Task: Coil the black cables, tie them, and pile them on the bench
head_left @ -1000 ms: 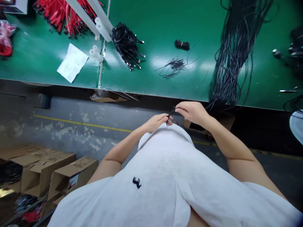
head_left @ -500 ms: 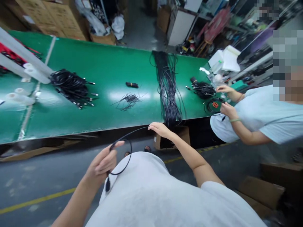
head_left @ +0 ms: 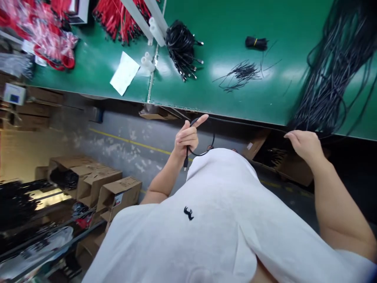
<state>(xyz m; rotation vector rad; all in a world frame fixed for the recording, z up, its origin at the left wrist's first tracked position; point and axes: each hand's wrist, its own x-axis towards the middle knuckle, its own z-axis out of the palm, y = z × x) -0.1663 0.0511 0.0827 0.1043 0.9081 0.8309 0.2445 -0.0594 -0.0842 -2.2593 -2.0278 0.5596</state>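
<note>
A looped black cable [head_left: 203, 154] is held in my left hand [head_left: 187, 138], whose index finger points out while the others curl round it. Its plug [head_left: 185, 162] hangs below the palm. From there the cable runs right along the table's front edge to my right hand [head_left: 304, 144], which pinches it between thumb and fingers. Just above my right hand, a long bundle of thin black cables [head_left: 326, 82] lies over the green table [head_left: 218, 98]. Short black ties [head_left: 243, 74] lie loose on the table, with a banded black bundle [head_left: 256, 43] behind them.
Coiled black cables with metal plugs [head_left: 181, 47] lie beside white rolls [head_left: 157, 32]. Farther left are a white paper [head_left: 125, 73], red cables [head_left: 120, 19] and bagged red items [head_left: 50, 35]. Cardboard boxes [head_left: 118, 192] stand on the floor at the left; another [head_left: 256, 144] is under the table.
The view has swung left, so the co-worker is out of sight. My hands have moved farther apart, drawing the cable out longer between them.
</note>
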